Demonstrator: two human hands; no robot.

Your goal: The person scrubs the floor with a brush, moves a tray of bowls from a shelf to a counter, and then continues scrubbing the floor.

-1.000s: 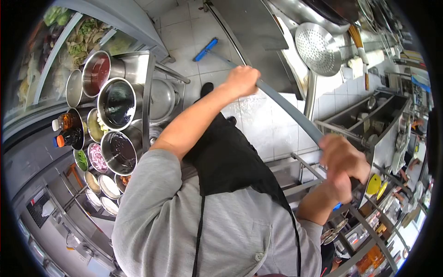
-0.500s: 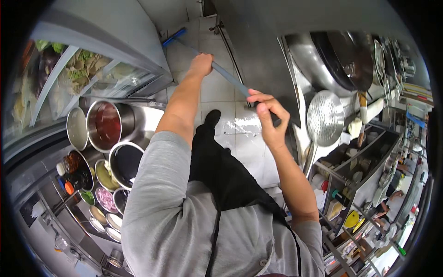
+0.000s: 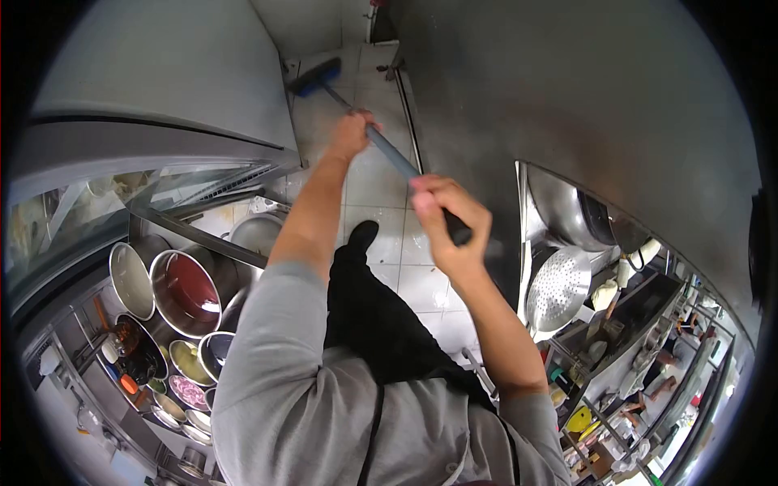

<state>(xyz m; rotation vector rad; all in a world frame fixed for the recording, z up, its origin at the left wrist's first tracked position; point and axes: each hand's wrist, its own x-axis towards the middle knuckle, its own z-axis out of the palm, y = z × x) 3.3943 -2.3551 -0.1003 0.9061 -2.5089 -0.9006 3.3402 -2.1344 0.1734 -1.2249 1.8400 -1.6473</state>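
A broom (image 3: 392, 151) with a grey-blue handle and a dark end grip runs away from me down the narrow aisle. Its blue and dark head (image 3: 316, 78) is at the far end, over the tiles near the left wall. My left hand (image 3: 353, 134) is closed round the handle partway along. Closer to my body, my right hand (image 3: 455, 217) holds the handle near its dark end, fingers curled over it and thumb along it. The white tiled floor (image 3: 373, 174) looks wet in places.
Grey cabinet walls (image 3: 194, 73) and a steel panel (image 3: 470, 105) flank the aisle. To the left stand metal pots (image 3: 188, 293) and bowls of food. A perforated ladle (image 3: 559, 287) lies by large pans at right. Other people are in the far right background.
The view has shifted forward along the aisle. The broom head has turned and shows more of its dark side. Both hands keep their hold on the handle.
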